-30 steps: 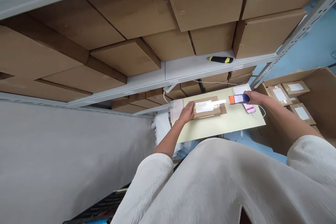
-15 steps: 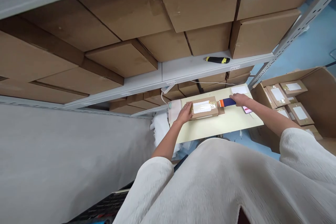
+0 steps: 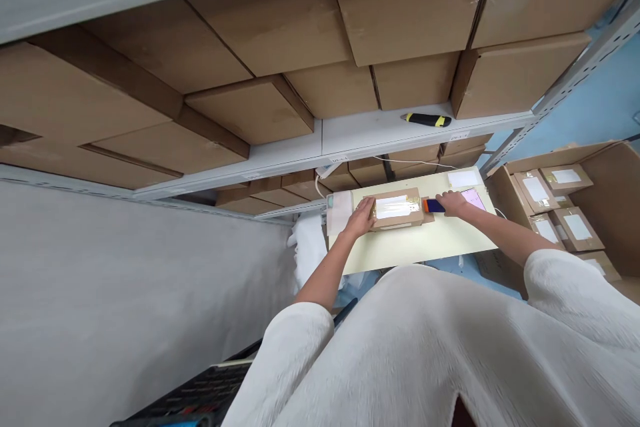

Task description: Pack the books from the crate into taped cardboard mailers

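The cardboard parcel (image 3: 396, 225) is brown with a white label (image 3: 393, 207) under yellowish tape, the handheld tool (image 3: 433, 205) orange and navy, the board (image 3: 400, 253) pale cream, and the utility knife (image 3: 427, 120) black banded yellow.

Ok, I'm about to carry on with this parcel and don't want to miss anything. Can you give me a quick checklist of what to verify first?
1. Left hand resting on the parcel: ok.
2. Parcel lying flat on the pale board: ok.
3. Orange-and-blue tool gripped in the right hand: ok.
4. Tape on the parcel's top lying smooth: cannot tell, the glare hides it.
5. Knife out of the way on the shelf: ok.
6. Carton of labelled parcels standing open: ok.
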Demonstrator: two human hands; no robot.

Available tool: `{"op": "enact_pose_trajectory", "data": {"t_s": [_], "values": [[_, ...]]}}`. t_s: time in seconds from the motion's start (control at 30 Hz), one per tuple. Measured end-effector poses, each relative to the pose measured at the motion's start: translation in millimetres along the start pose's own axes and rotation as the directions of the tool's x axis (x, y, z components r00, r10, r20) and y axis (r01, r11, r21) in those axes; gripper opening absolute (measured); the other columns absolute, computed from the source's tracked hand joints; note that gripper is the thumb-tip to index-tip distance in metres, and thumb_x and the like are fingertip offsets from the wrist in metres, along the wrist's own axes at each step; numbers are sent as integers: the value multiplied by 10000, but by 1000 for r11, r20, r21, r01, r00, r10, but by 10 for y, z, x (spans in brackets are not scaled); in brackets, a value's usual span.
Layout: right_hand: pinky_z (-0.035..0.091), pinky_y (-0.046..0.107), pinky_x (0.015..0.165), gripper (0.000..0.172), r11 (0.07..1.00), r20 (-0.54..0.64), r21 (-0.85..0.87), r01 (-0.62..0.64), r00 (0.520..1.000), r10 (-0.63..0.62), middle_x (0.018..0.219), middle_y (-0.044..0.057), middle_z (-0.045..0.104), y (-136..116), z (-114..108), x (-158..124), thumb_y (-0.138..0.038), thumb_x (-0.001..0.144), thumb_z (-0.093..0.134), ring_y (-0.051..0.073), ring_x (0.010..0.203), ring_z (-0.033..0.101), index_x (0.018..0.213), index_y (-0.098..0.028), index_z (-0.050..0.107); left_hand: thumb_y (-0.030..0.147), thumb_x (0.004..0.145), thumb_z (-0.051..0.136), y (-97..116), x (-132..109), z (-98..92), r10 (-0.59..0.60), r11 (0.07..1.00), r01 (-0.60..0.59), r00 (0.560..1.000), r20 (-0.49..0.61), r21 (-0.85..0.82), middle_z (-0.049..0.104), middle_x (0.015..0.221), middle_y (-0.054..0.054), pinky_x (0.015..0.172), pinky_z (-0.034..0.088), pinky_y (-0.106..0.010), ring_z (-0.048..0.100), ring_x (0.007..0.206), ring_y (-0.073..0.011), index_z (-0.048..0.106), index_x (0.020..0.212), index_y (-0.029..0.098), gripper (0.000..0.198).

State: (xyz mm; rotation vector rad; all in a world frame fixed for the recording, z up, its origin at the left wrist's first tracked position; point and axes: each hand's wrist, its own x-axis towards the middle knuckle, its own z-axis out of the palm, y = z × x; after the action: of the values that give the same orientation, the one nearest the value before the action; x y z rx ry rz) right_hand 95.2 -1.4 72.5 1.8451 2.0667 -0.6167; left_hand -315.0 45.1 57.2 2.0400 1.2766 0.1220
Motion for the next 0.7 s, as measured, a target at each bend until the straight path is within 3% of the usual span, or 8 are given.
{"op": "enact_pose_trajectory", "data": {"t_s": [0.13,0.27,0.37,0.47,0.57,0.7], "values": [[549,477,908,605,981,48,81,-178,984,174,1199,260,762,35,163,-113,-578,844,910,425,1125,747,1236,-195,655,273,913,683,-10,-3,-12,40,999,-40,999,-5,3,370,1813,-142,1417,246,-512,275,1719,-339,407,1709,217,845],[537,473,949,563,933,-26,177,-314,946,323,1258,274,734,80,349,-287,-677,1034,631,402,1201,709,1307,-184,621,274,907,687,-24,2,-30,77,997,-77,997,-11,-5,401,1783,-130,1404,279,-518,298,1701,-344,428,1694,238,829],[529,519,1000,510,899,-71,210,-385,911,407,1338,292,696,33,542,-384,-579,1098,517,415,1299,640,1391,-167,586,274,904,693,-26,0,-43,101,995,-101,995,-9,-7,423,1763,-115,1399,294,-516,311,1688,-340,445,1681,258,816],[543,559,1003,508,865,-77,255,-432,883,464,1372,318,669,-57,737,-428,-441,1069,557,445,1336,598,1477,-138,555,268,899,699,-24,-7,-43,104,994,-105,994,-12,-7,435,1749,-125,1404,286,-514,327,1675,-345,465,1667,239,803],[567,537,964,592,824,-20,318,-469,866,500,1318,323,670,-145,874,-433,-393,1015,638,439,1246,639,1524,-108,535,264,891,705,-30,-13,-28,104,994,-105,994,-24,-13,450,1737,-124,1403,293,-519,340,1667,-346,485,1652,241,793],[563,488,932,515,740,77,376,-558,814,575,1284,274,673,-238,946,-435,-303,1049,554,383,1179,668,1525,-107,535,260,880,704,-62,-29,12,120,992,-122,991,-51,-36,480,1715,-122,1393,312,-547,366,1653,-356,522,1624,245,766]]}}
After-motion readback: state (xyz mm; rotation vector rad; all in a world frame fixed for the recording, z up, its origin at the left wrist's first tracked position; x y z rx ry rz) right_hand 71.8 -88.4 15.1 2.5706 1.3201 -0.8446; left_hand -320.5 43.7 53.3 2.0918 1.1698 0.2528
